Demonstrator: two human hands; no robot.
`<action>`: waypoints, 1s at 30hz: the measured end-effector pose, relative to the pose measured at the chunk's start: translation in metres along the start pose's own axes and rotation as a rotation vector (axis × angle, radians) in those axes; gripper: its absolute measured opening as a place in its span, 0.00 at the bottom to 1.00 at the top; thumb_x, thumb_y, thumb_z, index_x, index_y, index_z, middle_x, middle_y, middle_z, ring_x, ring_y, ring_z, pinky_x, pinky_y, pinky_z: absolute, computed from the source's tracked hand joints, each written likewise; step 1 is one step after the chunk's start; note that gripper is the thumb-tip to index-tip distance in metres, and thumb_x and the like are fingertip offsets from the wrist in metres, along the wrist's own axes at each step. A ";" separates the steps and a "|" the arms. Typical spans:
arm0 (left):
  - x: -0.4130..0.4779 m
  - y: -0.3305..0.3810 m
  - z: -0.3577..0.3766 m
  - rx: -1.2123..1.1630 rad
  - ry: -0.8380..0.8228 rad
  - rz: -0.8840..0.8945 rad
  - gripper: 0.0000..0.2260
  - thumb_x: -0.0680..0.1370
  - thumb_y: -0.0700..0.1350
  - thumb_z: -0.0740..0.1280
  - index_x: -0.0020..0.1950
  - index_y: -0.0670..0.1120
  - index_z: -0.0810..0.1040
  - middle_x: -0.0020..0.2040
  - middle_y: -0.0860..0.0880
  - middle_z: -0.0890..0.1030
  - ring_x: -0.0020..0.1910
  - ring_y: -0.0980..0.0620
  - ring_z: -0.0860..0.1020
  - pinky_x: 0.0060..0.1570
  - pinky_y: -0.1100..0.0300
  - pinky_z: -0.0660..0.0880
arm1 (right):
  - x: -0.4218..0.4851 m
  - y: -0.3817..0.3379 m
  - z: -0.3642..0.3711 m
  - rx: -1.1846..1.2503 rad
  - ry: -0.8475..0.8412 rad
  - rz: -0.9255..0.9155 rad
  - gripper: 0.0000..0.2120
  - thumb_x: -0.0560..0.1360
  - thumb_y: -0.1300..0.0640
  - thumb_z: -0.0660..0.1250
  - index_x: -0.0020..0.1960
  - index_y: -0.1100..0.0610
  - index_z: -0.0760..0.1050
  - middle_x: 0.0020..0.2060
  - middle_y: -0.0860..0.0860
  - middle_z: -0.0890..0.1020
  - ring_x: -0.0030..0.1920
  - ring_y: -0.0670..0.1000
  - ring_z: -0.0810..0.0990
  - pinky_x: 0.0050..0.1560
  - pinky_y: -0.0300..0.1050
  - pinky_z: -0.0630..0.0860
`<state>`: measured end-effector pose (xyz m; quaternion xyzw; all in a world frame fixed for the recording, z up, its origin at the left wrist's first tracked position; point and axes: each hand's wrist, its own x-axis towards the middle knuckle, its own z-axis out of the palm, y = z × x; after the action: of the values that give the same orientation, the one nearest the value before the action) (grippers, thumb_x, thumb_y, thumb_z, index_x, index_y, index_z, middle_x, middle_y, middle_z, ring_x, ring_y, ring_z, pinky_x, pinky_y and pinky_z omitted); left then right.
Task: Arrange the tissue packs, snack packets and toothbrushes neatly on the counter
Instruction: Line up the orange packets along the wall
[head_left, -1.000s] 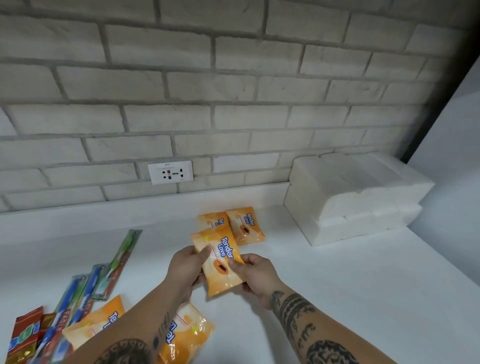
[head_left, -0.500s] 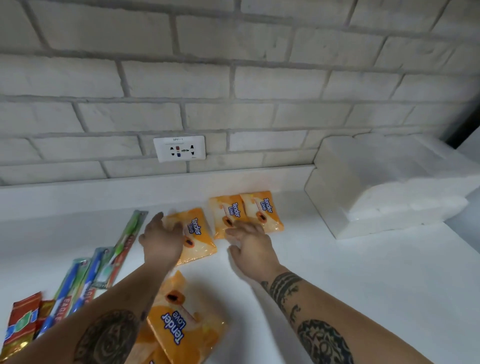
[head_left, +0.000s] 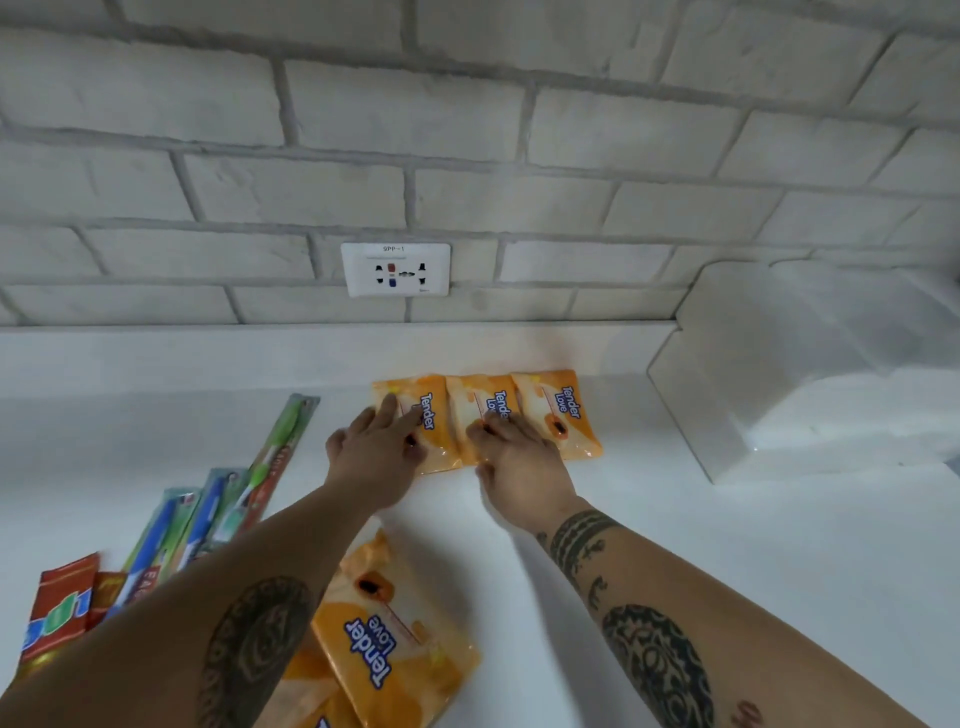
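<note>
**Third tissue pack joins the row**

The tissue pack (head_left: 434, 402), held up in both hands a second ago, now lies flat at the back of the tabletop (head_left: 675, 545), edge touching the middle pack (head_left: 493, 402). Left hand (head_left: 374, 462) and right hand (head_left: 519, 462) press these two with fingers flat, gripping nothing. Loose packs (head_left: 395, 639), toothbrushes (head_left: 208, 514) and snack packets (head_left: 57, 608) remain unsorted.

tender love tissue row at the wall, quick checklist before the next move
1. Row of three Tender Love tissue packs: ok, side by side, edges touching.
2. Left hand rests flat on the leftmost pack: ok.
3. Right hand rests on the middle pack: ok.
4. Loose Tender Love packs nearer the person: not ok, heaped, outside the row.
5. Toothbrushes: not ok, fanned at angles on the left.
6. Red snack packets: cannot tell, partly out of view.
</note>
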<state>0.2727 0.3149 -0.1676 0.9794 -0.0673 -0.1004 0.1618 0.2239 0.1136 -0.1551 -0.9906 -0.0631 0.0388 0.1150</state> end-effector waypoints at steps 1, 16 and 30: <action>0.003 0.001 -0.001 0.009 -0.019 0.001 0.25 0.84 0.59 0.55 0.82 0.65 0.55 0.85 0.56 0.49 0.83 0.49 0.51 0.76 0.43 0.52 | 0.000 0.000 -0.001 0.004 0.001 0.006 0.25 0.81 0.52 0.63 0.77 0.46 0.65 0.79 0.47 0.63 0.80 0.56 0.57 0.76 0.58 0.62; -0.005 0.001 -0.001 -0.055 -0.025 0.063 0.27 0.85 0.56 0.53 0.84 0.57 0.50 0.86 0.50 0.44 0.84 0.43 0.48 0.80 0.41 0.48 | -0.003 -0.007 -0.010 -0.026 -0.038 0.015 0.25 0.81 0.52 0.63 0.77 0.48 0.63 0.80 0.49 0.61 0.81 0.57 0.54 0.75 0.61 0.60; -0.089 -0.033 -0.032 -0.151 -0.099 0.002 0.26 0.67 0.60 0.65 0.64 0.53 0.80 0.63 0.50 0.79 0.66 0.45 0.75 0.66 0.48 0.74 | -0.076 -0.085 -0.012 0.137 -0.222 0.096 0.30 0.76 0.32 0.58 0.68 0.51 0.76 0.65 0.52 0.75 0.68 0.56 0.69 0.66 0.57 0.67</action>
<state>0.1966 0.3705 -0.1333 0.9581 -0.0684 -0.1533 0.2320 0.1397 0.1833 -0.1192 -0.9719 -0.0252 0.1577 0.1729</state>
